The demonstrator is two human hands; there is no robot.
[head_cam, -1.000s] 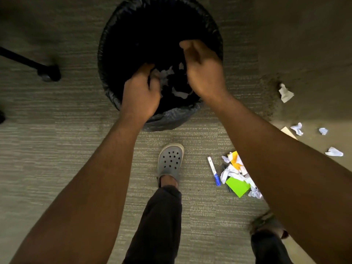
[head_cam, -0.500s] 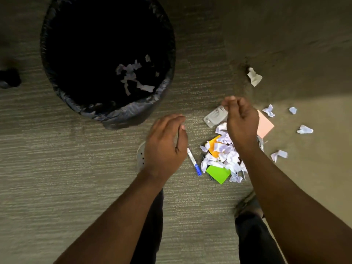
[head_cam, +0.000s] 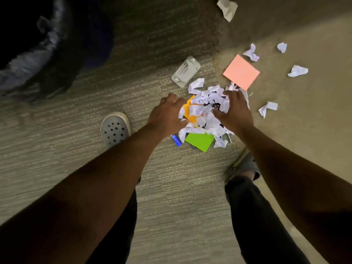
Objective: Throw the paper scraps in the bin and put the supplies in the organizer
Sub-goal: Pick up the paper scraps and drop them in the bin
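Pressing in from both sides, the left hand [head_cam: 167,113] and the right hand [head_cam: 233,111] are cupped around a pile of white paper scraps [head_cam: 206,109] on the carpeted floor [head_cam: 76,141]; whether any scrap is actually gripped cannot be told. An orange sheet [head_cam: 190,111] is seen within the pile, a green sheet [head_cam: 200,141] lies at its near edge, and a blue marker tip [head_cam: 176,140] shows just beside it. A clear plastic case [head_cam: 185,71] and a pink sticky pad [head_cam: 241,72] lie just beyond the pile. Loose crumpled scraps [head_cam: 297,70] are scattered to the right. The bin's black liner [head_cam: 34,60] is seen, blurred, at upper left.
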